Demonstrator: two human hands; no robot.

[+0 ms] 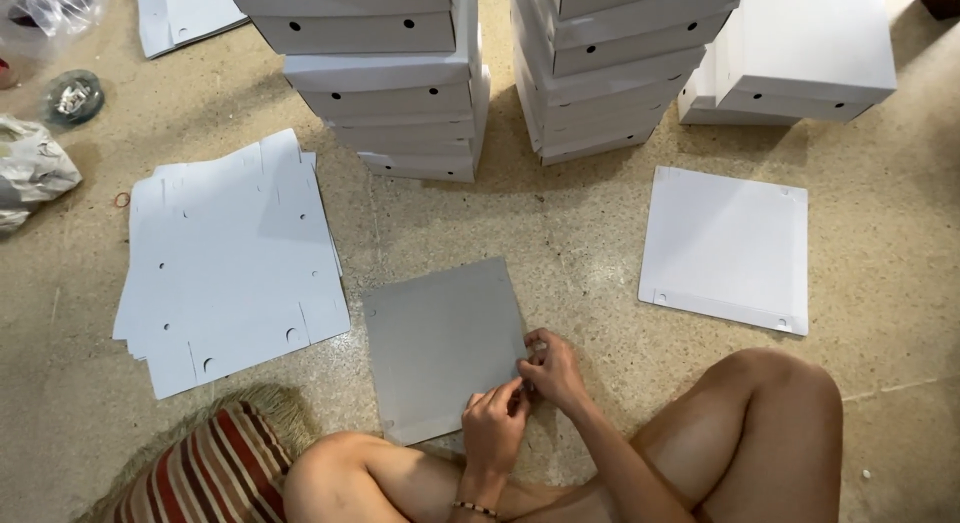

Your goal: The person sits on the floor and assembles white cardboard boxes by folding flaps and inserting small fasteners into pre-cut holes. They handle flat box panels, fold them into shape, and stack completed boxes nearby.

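A grey, partly folded cardboard box blank (pixel 440 343) lies on the floor in front of me. My left hand (pixel 494 423) and my right hand (pixel 553 368) meet at its right edge near the lower corner. Both pinch the cardboard flap there with curled fingers. The left wrist wears a beaded bracelet. My bare knees frame the hands from below.
A stack of flat white blanks (pixel 225 268) lies at left. One folded white lid (pixel 725 245) rests at right. Tall stacks of finished white boxes (pixel 395 78) (pixel 615 68) (pixel 800 53) stand behind. A striped cushion (pixel 205 468) sits at bottom left, plastic bags (pixel 35 168) at far left.
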